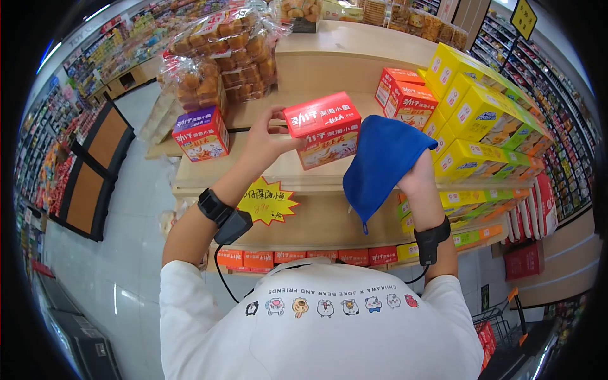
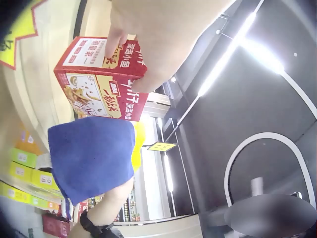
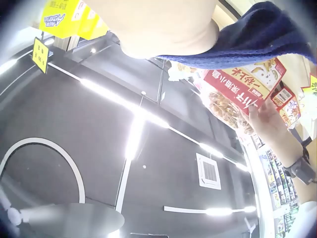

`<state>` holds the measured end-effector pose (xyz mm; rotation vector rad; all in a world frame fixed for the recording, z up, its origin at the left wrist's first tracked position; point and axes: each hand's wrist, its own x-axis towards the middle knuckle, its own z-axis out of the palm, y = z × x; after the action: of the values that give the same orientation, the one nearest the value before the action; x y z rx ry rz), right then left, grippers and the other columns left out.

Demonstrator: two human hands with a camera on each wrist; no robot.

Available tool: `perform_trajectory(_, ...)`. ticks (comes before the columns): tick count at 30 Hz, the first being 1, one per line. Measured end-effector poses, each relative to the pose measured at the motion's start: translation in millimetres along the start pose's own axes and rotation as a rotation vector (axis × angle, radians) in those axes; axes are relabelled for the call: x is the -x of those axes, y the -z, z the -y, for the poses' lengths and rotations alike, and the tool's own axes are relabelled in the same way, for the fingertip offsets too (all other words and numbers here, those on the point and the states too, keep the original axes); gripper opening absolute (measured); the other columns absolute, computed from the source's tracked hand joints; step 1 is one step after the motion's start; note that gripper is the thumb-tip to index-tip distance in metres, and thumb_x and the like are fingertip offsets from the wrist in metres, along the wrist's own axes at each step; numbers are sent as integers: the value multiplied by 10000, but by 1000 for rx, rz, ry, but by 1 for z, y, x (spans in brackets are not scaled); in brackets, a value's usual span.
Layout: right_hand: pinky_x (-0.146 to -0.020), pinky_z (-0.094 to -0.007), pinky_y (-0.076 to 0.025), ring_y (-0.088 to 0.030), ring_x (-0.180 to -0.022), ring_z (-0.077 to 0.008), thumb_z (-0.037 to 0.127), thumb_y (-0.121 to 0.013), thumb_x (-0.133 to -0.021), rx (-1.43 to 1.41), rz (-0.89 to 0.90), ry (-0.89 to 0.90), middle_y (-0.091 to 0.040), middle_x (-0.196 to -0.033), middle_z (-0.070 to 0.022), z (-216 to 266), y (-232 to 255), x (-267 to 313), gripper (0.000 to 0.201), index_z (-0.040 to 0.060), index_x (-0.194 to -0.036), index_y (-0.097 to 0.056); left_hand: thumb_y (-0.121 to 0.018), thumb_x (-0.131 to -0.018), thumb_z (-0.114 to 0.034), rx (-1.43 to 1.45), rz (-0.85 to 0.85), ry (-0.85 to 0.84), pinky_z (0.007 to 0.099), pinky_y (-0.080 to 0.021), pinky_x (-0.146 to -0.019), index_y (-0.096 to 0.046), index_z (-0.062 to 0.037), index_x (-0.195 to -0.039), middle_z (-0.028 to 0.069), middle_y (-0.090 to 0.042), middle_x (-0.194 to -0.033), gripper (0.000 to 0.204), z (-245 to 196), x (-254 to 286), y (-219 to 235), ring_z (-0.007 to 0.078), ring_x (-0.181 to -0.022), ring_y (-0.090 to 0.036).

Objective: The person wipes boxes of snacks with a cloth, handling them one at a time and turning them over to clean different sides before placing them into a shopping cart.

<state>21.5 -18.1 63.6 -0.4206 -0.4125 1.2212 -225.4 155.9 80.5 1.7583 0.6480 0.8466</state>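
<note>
A red snack box [image 1: 323, 130] is gripped at its left side by my left hand [image 1: 272, 136], held tilted above the wooden shelf. In the left wrist view, fingers of the left hand [image 2: 143, 44] lie across the box [image 2: 99, 79]. My right hand [image 1: 418, 177] holds a blue cloth [image 1: 383, 164], which hangs down and meets the box's right side; the fingers are mostly behind it. The right wrist view shows the cloth [image 3: 257, 37] draped beside the right hand [image 3: 163, 29], with the box [image 3: 247, 82] beyond it.
A purple-topped red box [image 1: 201, 134] stands on the shelf at left, below bagged bread [image 1: 221, 57]. More red boxes [image 1: 405, 98] and stacked yellow boxes [image 1: 475, 114] stand at right. A yellow star-shaped price sign [image 1: 267, 201] is on the shelf front [image 1: 323, 183].
</note>
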Motion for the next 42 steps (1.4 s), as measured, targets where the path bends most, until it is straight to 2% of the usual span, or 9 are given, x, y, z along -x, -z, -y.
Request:
perform_trajectory(5,-1004,-449,-415,-536,-1146,-289,280,-388,-970,-54,45,66,-562,-1236,-136,19,15,-14,374,26,-1215,-512,-837,-574,-172,-46,-15,-17,298,-502,-773,-492,-27,-1205,74,-518,-1097,733,37,-15,-6,164,-917,-567)
perform_trajectory(8,-1020,-465,-394,-517,-1172,-300,318,-382,-973,25,-206,254,-551,-1253,-147,26,-34,-12,406,27,-1227,-504,-839,-562,-176,-90,15,-61,287,-496,-777,-505,-31,-1191,73,-518,-1092,726,56,-22,-10,159,-923,-559)
perform_trajectory(11,-1039,-479,-367,-502,-1185,-310,361,-377,-972,-74,193,384,-544,-1259,-157,39,-28,-23,442,31,-1240,-497,-837,-560,-187,-89,36,-94,284,-492,-785,-514,-38,-1178,74,-518,-1090,713,65,-23,-15,155,-931,-551)
perform_trajectory(14,-979,-430,-434,-548,-1111,-267,395,-389,-971,17,309,487,-569,-1206,-125,24,-27,-43,454,47,-1242,-496,-833,-564,-194,-94,40,-97,285,-489,-792,-513,-47,-1178,78,-516,-1091,709,63,-24,-18,158,-943,-547)
perform_trajectory(16,-881,-356,-463,-568,-1019,-231,345,-443,-971,599,110,586,-614,-1110,-86,-1,-10,-70,348,62,-1135,-561,-831,-566,-195,-107,50,-113,287,-489,-793,-506,-52,-1188,81,-511,-1093,717,65,-25,-20,160,-947,-546)
perform_trajectory(17,-842,-338,-459,-576,-952,-234,285,-476,-970,1279,-150,431,-617,-1078,-103,-11,-11,-71,306,32,-1125,-554,-829,-577,-174,-111,64,-100,286,-492,-781,-489,-59,-1208,74,-503,-1108,725,67,-26,-20,156,-927,-542)
perform_trajectory(20,-994,-340,-393,-503,-1176,-317,216,-621,-815,1590,247,396,-546,-1232,-200,-55,-13,-74,496,24,-1257,-506,-824,-602,-135,-114,90,-90,276,-498,-748,-454,-73,-1249,57,-484,-1137,749,75,-31,-17,142,-875,-533)
perform_trajectory(23,-1074,-386,-316,-432,-1266,-327,245,-643,-764,2443,456,768,-478,-1328,-209,-68,-40,-54,602,-15,-1280,-475,-828,-602,-141,-86,93,-98,254,-494,-727,-453,-74,-1252,53,-474,-1138,753,78,-30,-15,120,-838,-531)
perform_trajectory(42,-1081,-416,-313,-424,-1281,-283,283,-723,-651,2369,398,674,-489,-1339,-154,-79,-48,-51,741,15,-1295,-473,-787,-625,-75,60,92,-155,244,-494,-641,-524,-43,-1119,75,-490,-1075,560,94,-32,-20,129,-725,-587)
